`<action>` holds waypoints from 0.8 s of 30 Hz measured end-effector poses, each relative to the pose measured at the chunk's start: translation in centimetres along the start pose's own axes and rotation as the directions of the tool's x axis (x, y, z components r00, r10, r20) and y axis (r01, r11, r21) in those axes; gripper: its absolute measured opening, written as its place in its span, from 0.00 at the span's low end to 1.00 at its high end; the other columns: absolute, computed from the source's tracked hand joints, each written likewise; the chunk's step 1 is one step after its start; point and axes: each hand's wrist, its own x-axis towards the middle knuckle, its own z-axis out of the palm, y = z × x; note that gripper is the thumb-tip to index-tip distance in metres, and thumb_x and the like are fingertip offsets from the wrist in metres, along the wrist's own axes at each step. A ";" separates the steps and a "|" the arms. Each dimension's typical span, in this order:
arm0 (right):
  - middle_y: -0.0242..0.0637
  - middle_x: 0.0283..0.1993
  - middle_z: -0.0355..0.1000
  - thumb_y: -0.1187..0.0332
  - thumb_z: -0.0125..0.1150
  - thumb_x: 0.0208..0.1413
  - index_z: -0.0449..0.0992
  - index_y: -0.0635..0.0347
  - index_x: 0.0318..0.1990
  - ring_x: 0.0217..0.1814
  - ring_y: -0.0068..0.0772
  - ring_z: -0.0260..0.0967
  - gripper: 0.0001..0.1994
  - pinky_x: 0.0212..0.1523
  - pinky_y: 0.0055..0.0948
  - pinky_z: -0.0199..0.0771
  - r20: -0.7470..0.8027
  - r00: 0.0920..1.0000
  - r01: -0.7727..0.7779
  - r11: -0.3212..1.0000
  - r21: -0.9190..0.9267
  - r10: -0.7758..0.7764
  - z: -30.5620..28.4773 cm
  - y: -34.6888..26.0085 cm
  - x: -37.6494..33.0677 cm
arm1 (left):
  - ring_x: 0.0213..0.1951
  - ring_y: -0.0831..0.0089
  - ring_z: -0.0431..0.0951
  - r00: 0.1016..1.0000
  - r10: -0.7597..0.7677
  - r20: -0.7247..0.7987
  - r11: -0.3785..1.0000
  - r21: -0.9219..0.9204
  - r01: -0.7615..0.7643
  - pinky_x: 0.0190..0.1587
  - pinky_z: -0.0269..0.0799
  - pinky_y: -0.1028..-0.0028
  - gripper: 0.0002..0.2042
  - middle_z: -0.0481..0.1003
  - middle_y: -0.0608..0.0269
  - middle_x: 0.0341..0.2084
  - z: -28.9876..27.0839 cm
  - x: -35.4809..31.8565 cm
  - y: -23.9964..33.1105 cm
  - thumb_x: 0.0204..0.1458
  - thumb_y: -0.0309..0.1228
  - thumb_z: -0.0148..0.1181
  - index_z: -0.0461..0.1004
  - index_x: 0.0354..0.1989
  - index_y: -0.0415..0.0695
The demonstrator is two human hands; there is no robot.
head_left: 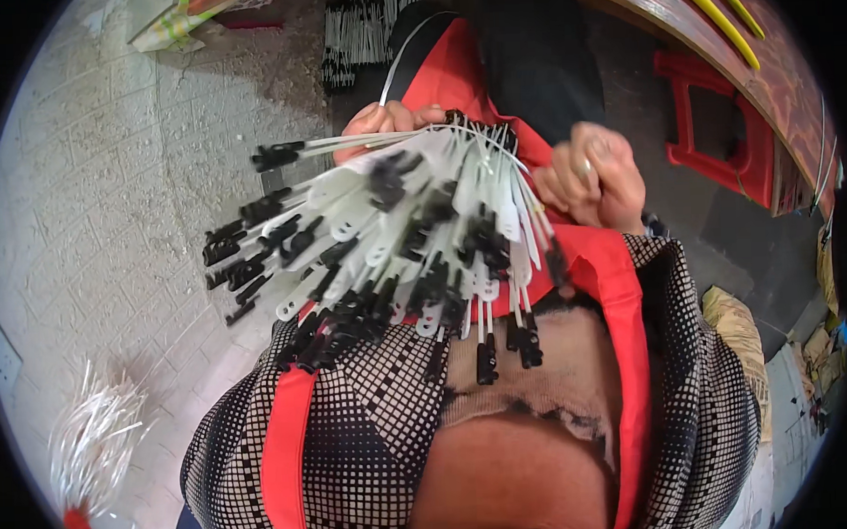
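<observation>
A fanned bundle of white plastic strips with black end pieces (385, 238) spreads out over my lap. My left hand (381, 124) grips the bundle at its gathered top end, fingers partly hidden behind the strips. My right hand (593, 176) is closed just right of the bundle's top, pinching thin white strips that run from the bundle. Below lies my red apron (290, 437) over a black-and-white checked garment (374, 453).
A second bunch of white strips (94, 444) lies on the tiled floor at lower left. More black-tipped strips (364, 29) are piled at the top. A red plastic stool (717, 128) stands at right beside a wooden tabletop (771, 66) with yellow strips.
</observation>
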 end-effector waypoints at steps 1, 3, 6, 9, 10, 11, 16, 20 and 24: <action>0.29 0.16 0.56 0.67 0.48 0.60 0.64 0.62 0.23 0.16 0.23 0.49 0.14 0.22 0.24 0.54 0.064 0.996 0.065 0.981 -0.181 -0.055 -0.4 0.1 -1.5 | 0.47 0.59 0.72 1.000 -0.015 0.011 1.000 -0.015 0.015 0.59 0.63 0.57 0.18 0.74 0.55 0.30 0.5 0.2 -0.1 0.61 0.37 0.41 0.68 0.23 0.40; 0.32 0.18 0.59 0.68 0.50 0.60 0.64 0.63 0.21 0.18 0.24 0.53 0.14 0.24 0.25 0.57 0.139 0.986 0.140 0.928 -0.344 -0.097 -1.1 0.0 -2.2 | 0.47 0.60 0.73 1.000 -0.013 -0.003 0.999 -0.045 0.013 0.58 0.64 0.58 0.18 0.75 0.53 0.31 3.4 0.3 0.0 0.60 0.38 0.42 0.69 0.25 0.39; 0.37 0.20 0.64 0.72 0.54 0.56 0.65 0.66 0.21 0.21 0.32 0.60 0.13 0.29 0.30 0.62 0.245 0.969 0.149 0.741 -0.655 0.023 -0.6 -0.5 -2.5 | 0.46 0.60 0.72 0.996 -0.085 0.039 0.996 -0.027 0.086 0.56 0.66 0.60 0.16 0.74 0.54 0.32 2.0 0.3 0.6 0.61 0.37 0.41 0.70 0.31 0.38; 0.39 0.21 0.64 0.74 0.55 0.55 0.66 0.68 0.23 0.24 0.35 0.63 0.10 0.31 0.32 0.64 0.414 0.910 0.312 0.598 -0.738 0.037 -1.1 0.3 -1.1 | 0.43 0.61 0.71 0.977 -0.193 0.093 0.979 0.086 0.185 0.50 0.69 0.63 0.14 0.72 0.56 0.32 -1.1 0.2 2.0 0.63 0.33 0.37 0.70 0.40 0.39; 0.40 0.22 0.64 0.75 0.55 0.54 0.66 0.69 0.25 0.26 0.37 0.64 0.08 0.33 0.32 0.66 0.466 0.883 0.380 0.501 -0.777 0.053 -0.8 0.3 -1.1 | 0.43 0.61 0.71 0.980 -0.183 0.072 0.983 0.040 0.181 0.50 0.69 0.63 0.14 0.72 0.56 0.32 -1.2 0.6 1.8 0.62 0.34 0.38 0.70 0.40 0.38; 0.40 0.22 0.64 0.75 0.55 0.54 0.66 0.69 0.25 0.26 0.37 0.64 0.08 0.33 0.32 0.66 0.470 0.881 0.386 0.485 -0.785 0.060 -0.3 0.3 -1.1 | 0.42 0.61 0.72 0.984 -0.173 0.052 0.985 -0.005 0.173 0.50 0.69 0.62 0.14 0.72 0.55 0.32 -1.3 1.0 1.6 0.61 0.34 0.39 0.70 0.39 0.38; 0.41 0.24 0.67 0.76 0.56 0.54 0.69 0.69 0.27 0.29 0.38 0.67 0.06 0.35 0.29 0.68 0.550 0.825 0.564 0.273 -0.780 -0.132 0.5 1.2 -2.2 | 0.40 0.62 0.75 0.994 -0.101 -0.053 0.980 -0.176 0.090 0.48 0.72 0.60 0.14 0.74 0.52 0.32 -0.4 2.5 1.0 0.58 0.35 0.44 0.72 0.36 0.38; 0.40 0.25 0.69 0.75 0.54 0.57 0.70 0.67 0.28 0.32 0.34 0.69 0.06 0.36 0.27 0.69 0.274 0.951 0.309 0.365 -0.879 -0.146 0.2 2.8 -4.3 | 0.37 0.62 0.77 0.991 -0.060 -0.118 0.947 -0.320 0.019 0.47 0.73 0.59 0.14 0.75 0.49 0.32 1.3 3.8 -1.0 0.56 0.37 0.49 0.73 0.34 0.37; 0.36 0.25 0.67 0.69 0.48 0.62 0.69 0.63 0.28 0.29 0.30 0.66 0.11 0.38 0.28 0.69 0.122 0.978 0.206 0.704 -0.680 -0.168 1.2 4.3 -4.9 | 0.38 0.66 0.75 0.915 0.061 -0.400 0.995 0.098 -0.023 0.46 0.72 0.67 0.15 0.73 0.53 0.37 13.8 5.5 1.3 0.55 0.36 0.53 0.68 0.43 0.36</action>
